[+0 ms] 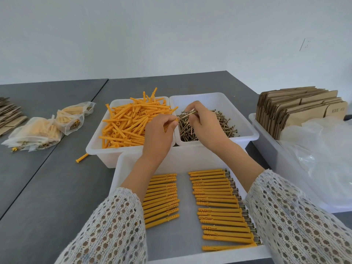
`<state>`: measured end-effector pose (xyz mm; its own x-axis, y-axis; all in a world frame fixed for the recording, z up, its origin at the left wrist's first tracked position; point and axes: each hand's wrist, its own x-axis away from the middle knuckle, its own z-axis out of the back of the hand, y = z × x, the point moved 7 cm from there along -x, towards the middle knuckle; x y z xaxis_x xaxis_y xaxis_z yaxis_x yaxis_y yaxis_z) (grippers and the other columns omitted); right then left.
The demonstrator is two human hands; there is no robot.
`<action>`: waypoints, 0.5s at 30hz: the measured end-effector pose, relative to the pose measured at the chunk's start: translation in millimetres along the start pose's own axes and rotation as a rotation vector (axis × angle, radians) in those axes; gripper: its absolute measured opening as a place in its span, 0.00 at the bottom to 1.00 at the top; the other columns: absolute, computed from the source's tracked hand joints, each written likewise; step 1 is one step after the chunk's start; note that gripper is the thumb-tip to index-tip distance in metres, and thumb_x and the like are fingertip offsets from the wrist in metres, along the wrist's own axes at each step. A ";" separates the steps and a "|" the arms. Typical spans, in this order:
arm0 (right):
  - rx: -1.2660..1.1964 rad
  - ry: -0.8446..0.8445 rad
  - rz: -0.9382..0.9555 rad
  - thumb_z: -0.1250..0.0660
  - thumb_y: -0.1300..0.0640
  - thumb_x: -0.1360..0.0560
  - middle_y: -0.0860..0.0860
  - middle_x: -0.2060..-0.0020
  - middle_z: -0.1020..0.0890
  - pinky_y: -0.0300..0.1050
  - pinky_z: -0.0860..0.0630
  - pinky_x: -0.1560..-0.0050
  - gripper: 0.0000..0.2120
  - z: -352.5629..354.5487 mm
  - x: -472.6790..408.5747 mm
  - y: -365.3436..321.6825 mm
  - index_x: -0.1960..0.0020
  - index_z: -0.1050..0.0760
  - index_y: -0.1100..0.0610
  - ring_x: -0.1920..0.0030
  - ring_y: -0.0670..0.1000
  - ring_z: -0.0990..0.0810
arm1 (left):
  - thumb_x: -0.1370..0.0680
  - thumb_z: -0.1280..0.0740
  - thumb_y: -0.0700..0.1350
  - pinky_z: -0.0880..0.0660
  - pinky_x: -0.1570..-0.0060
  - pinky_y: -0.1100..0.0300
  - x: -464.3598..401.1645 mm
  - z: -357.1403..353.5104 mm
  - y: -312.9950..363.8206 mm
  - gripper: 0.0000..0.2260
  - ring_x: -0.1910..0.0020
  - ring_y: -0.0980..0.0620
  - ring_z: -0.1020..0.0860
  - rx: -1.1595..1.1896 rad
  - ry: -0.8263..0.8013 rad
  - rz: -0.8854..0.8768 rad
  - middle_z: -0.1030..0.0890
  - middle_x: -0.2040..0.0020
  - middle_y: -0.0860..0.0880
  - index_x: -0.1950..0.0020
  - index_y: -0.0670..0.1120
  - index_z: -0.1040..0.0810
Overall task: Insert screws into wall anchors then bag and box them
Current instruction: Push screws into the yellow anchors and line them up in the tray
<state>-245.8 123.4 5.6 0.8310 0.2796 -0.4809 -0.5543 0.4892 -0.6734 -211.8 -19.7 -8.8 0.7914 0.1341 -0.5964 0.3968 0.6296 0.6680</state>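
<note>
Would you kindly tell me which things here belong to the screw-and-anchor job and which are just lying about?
Job: left hand gripping an anchor, right hand pinching a screw, anchor bin, screw bin, assembled anchors, filled bags, flat cartons.

Lying about: stray anchor, wall outlet.

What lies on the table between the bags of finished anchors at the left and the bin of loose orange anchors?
In the head view, one loose orange anchor lies on the grey table beside the anchor bin; toward the bags the stretch is bare.
</note>
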 end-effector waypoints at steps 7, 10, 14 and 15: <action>-0.263 -0.045 -0.108 0.38 0.59 0.19 0.52 0.65 0.21 0.45 0.28 0.62 0.09 -10.6 3.1 -7.0 0.40 0.31 0.60 0.68 0.47 0.26 | 0.18 0.35 0.39 0.25 0.39 0.53 -5.2 5.8 9.9 0.09 0.42 0.53 0.21 0.354 0.030 0.140 0.17 0.44 0.47 0.43 0.41 0.17; -0.327 -0.134 -0.113 0.38 0.57 0.18 0.55 0.65 0.22 0.42 0.28 0.67 0.08 -20.8 4.1 -13.5 0.44 0.25 0.61 0.69 0.48 0.27 | 0.18 0.36 0.42 0.32 0.29 0.48 -7.5 0.5 -1.9 0.12 0.31 0.54 0.28 0.514 -0.091 0.282 0.23 0.33 0.48 0.37 0.41 0.19; -0.363 -0.121 -0.047 0.38 0.61 0.18 0.53 0.69 0.26 0.36 0.31 0.70 0.10 -23.1 5.4 -29.3 0.58 0.25 0.58 0.74 0.42 0.30 | 0.17 0.39 0.47 0.30 0.33 0.50 -3.8 -8.4 -3.9 0.14 0.36 0.52 0.22 0.826 -0.297 0.391 0.18 0.38 0.50 0.35 0.45 0.20; -0.363 -0.109 -0.034 0.38 0.62 0.18 0.51 0.70 0.27 0.36 0.31 0.71 0.12 -21.8 5.8 -33.2 0.60 0.26 0.57 0.75 0.42 0.30 | 0.17 0.39 0.49 0.31 0.34 0.50 -3.7 -8.2 -3.7 0.13 0.36 0.53 0.23 0.871 -0.325 0.388 0.18 0.39 0.52 0.37 0.48 0.19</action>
<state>-223.7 90.8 12.9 0.8383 0.3643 -0.4056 -0.4908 0.1804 -0.8524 -220.0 -16.3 -12.8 0.9749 -0.0857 -0.2056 0.1841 -0.2097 0.9603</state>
